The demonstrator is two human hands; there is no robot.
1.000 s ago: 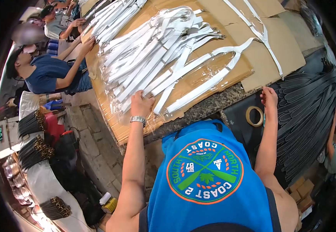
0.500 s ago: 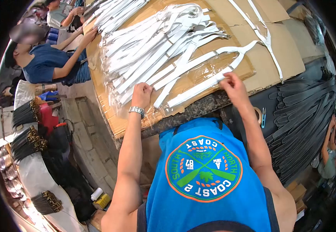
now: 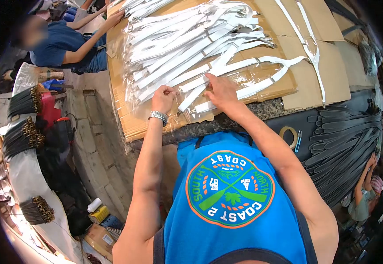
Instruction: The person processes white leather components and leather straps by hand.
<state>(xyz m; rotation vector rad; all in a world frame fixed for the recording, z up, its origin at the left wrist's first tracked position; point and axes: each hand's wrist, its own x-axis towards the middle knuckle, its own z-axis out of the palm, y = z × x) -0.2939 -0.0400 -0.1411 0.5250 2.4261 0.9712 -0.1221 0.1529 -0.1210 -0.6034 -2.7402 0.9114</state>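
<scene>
White suspenders (image 3: pixel 244 90) with metal adjusters lie stretched out at the table's near side, their forked part toward the right. My left hand (image 3: pixel 163 100), wearing a metal watch, is closed in a pinch beside the strap ends; what lies between its fingertips is too small to make out. Over the same straps, my right hand (image 3: pixel 223 93) has thumb and index finger apart, the fingertips at a white strap. Just beyond my hands is a heap of white suspenders (image 3: pixel 169 53), partly on clear plastic film.
Brown cardboard (image 3: pixel 125 125) covers the tabletop. Another white pair (image 3: pixel 318 66) lies at right, near a tape roll (image 3: pixel 288 136), thread snips (image 3: pixel 298 141) and black straps (image 3: pixel 332 154). A person in a blue shirt (image 3: pixel 55 46) stands at the left edge; another person's arms (image 3: pixel 364 176) show at right.
My right hand has moved left along the suspenders, from the adjuster near the fork to the straps beside my left hand. Its pinch has opened. My left hand stays pinched near the strap ends.
</scene>
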